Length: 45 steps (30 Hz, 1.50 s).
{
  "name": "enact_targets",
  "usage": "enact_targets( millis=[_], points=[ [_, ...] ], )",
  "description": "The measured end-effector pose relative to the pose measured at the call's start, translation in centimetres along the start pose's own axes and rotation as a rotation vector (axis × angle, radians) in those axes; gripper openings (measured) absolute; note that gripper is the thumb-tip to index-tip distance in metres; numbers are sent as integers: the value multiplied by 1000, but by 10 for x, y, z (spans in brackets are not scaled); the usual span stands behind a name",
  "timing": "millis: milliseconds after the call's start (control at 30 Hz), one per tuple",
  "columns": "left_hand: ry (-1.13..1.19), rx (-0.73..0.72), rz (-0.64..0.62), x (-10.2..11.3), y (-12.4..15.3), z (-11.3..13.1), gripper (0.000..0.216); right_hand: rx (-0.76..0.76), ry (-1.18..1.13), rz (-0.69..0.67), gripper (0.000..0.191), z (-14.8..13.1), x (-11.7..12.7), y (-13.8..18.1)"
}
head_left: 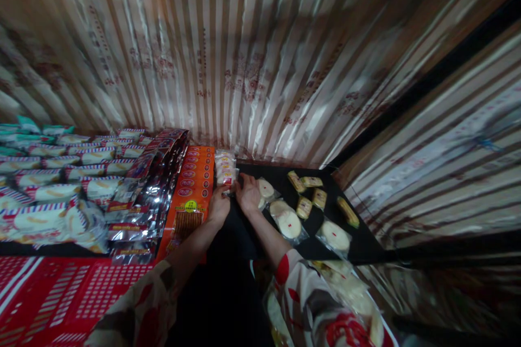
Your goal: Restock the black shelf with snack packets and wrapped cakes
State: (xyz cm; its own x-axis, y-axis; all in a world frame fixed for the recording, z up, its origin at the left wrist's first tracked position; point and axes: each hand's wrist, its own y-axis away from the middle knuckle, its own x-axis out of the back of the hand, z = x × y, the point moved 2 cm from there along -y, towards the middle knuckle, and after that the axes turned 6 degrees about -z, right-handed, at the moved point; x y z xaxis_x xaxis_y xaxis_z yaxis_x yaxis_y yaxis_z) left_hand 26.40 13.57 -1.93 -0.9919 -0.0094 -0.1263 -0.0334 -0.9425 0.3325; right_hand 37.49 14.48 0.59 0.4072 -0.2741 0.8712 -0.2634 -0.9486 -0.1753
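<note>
Small clear packets with white contents [226,165] stand in a short row on the dark shelf, beside an orange strip of snack packs [191,176]. At the front end of this row my left hand [218,207] has its fingers curled against the nearest packet. My right hand [247,194] closes on the same packet from the right, its fingertips partly hidden. Just right of that hand lie round white cakes in clear wrappers [290,224]. Another wrapped round cake [335,236] sits nearer the shelf's front edge.
Several small yellow packets [319,198] lie on the shelf [280,171] at the right. To the left are dark shiny pouches [157,195] and rows of white striped-edge packs [97,187]. A red basket [109,287] stands below left. Striped sheeting [252,38] rises behind.
</note>
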Motion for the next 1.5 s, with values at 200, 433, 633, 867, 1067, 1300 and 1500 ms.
enact_targets(
  millis=[200,433,633,867,1067,1300,1500],
  points=[
    [-128,-105,43,1,1,2,29,8,117,102,37,45,18,9],
    [-337,-243,11,-12,23,4,27,20,168,-58,27,66,26,14],
    [-181,-52,-53,-20,37,-18,22,134,92,12,32,65,37,20],
    [-7,81,-125,-35,56,-20,21,146,-255,143,34,53,68,57],
    [186,187,-199,-31,85,-9,33,-119,-732,86,36,46,75,96],
    [89,82,-340,-8,113,1,18,-372,-1292,-91,36,40,59,124],
    [-19,-10,-311,12,125,14,24,-269,-1047,-63,37,39,67,135]
  ],
)
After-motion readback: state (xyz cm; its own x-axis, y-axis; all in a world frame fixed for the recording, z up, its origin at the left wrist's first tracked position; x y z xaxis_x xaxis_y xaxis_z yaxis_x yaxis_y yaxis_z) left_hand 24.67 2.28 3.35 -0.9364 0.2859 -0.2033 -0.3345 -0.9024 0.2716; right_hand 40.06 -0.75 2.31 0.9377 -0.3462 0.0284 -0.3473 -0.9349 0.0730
